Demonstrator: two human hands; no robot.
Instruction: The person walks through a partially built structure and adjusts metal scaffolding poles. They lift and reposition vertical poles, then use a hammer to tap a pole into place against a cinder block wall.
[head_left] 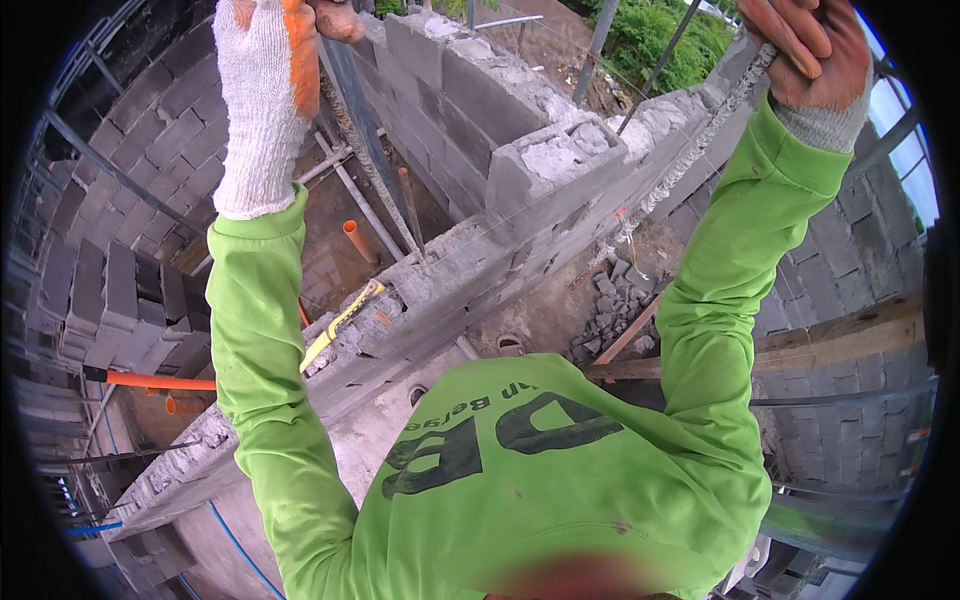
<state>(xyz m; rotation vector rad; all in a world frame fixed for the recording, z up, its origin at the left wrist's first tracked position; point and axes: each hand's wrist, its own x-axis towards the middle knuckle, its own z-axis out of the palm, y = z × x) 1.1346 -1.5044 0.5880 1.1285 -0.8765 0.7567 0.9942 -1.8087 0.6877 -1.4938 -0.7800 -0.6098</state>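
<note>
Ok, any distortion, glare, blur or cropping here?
Head view: left block wall bends toward the rim; head view: sky at right is bright; head view: smeared blur at bottom centre, by the green shirt; head view: left hand and right hand cropped at top.

Both gloves are raised. The left hand, partly cut off, is near a rusty rod; the right hand, fingers curled, meets the upper end of a mortar-crusted rod. A yellow tool lies along the block wall's top edge. Rubble is heaped beside its right face.
</note>
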